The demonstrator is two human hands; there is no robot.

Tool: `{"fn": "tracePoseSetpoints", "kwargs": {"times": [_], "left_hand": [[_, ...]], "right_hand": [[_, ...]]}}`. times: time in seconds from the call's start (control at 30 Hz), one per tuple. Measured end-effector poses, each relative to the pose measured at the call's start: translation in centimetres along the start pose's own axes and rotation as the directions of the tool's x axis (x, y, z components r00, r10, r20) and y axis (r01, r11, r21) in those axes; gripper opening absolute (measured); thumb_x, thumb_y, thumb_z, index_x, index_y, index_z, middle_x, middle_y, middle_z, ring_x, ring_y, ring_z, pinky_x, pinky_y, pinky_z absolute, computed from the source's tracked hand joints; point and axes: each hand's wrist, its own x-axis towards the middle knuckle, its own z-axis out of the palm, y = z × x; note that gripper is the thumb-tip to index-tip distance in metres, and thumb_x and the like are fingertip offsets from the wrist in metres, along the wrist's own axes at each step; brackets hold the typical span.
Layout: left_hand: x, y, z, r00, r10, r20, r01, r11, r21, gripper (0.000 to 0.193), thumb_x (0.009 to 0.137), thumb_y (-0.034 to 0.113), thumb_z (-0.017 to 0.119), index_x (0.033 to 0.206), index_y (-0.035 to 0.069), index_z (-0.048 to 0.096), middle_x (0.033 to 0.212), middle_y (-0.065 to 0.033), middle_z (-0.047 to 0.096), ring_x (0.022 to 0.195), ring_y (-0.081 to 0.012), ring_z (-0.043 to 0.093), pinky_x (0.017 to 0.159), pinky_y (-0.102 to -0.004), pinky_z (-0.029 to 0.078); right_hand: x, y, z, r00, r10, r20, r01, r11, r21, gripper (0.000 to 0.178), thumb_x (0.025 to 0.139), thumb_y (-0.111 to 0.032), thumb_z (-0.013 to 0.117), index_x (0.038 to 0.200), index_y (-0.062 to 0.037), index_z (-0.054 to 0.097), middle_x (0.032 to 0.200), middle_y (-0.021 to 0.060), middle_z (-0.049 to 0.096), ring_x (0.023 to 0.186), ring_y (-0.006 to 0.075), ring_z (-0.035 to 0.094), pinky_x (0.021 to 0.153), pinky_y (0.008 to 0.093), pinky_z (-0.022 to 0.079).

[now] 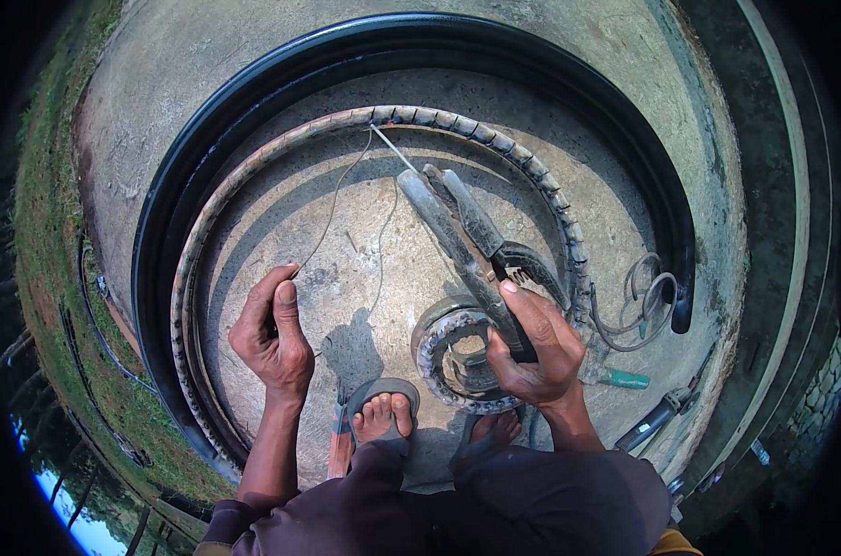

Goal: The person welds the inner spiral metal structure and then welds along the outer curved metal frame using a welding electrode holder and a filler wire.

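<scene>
My left hand [277, 334] is closed in a pinch on the end of a thin wire [335, 204], which runs up to a notched curved strip [323, 124], perhaps old tire rubber. My right hand [541, 347] grips the black lower part of a long dark tool [457, 232]. Worn grey arms form the tool's upper end, and a thin light rod [392, 144] slants from there to the strip, meeting it close to the wire. Beneath the right hand lies a coiled, notched strip [429, 361], partly hidden by that hand.
A large smooth black arc [420, 30] curves around the notched strip on the concrete [281, 56]. At right lie a looped grey cable [615, 329], a green-handled tool [624, 378] and a dark cylindrical tool [649, 424]. My sandalled feet [380, 415] stand close below the hands.
</scene>
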Motion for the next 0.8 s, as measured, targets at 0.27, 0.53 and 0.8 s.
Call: {"fn": "tracePoseSetpoints", "kwargs": {"times": [0.27, 0.53, 0.8], "left_hand": [[0.39, 0.03, 0.48, 0.988, 0.148, -0.036, -0.145, 0.988, 0.058, 0.016, 0.1, 0.01, 0.064, 0.108, 0.001, 0.073, 0.079, -0.0035, 0.07, 0.059, -0.0043, 0.049, 0.053, -0.0225, 0.036], [0.4, 0.04, 0.28, 0.991, 0.134, -0.029, -0.132, 0.99, 0.055, 0.015, 0.099, 0.01, 0.064, 0.108, 0.0, 0.073, 0.081, -0.0047, 0.071, 0.06, -0.005, 0.051, 0.054, -0.0226, 0.037], [0.43, 0.38, 0.27, 0.993, 0.121, -0.009, -0.121, 0.992, 0.028, 0.015, 0.1, 0.009, 0.064, 0.108, 0.0, 0.073, 0.083, -0.0062, 0.072, 0.062, -0.0056, 0.053, 0.055, -0.0227, 0.039]], "right_hand": [[-0.05, -0.01, -0.22, 1.0, 0.007, 0.016, -0.007, 1.0, 0.001, 0.066, 0.068, 0.003, 0.074, 0.132, -0.0027, 0.063, 0.105, 0.0219, 0.069, 0.083, 0.0318, 0.072, 0.068, 0.0365, 0.06], [0.18, 0.02, -0.13, 1.0, -0.015, 0.02, 0.015, 1.0, -0.021, 0.065, 0.068, 0.002, 0.075, 0.132, -0.0018, 0.063, 0.106, 0.0206, 0.069, 0.085, 0.0316, 0.072, 0.071, 0.0367, 0.06], [0.25, 0.1, -0.2, 1.0, 0.008, 0.023, -0.008, 1.0, -0.003, 0.063, 0.067, 0.003, 0.075, 0.129, -0.0003, 0.064, 0.107, 0.0215, 0.07, 0.087, 0.0328, 0.073, 0.071, 0.037, 0.06]]}}
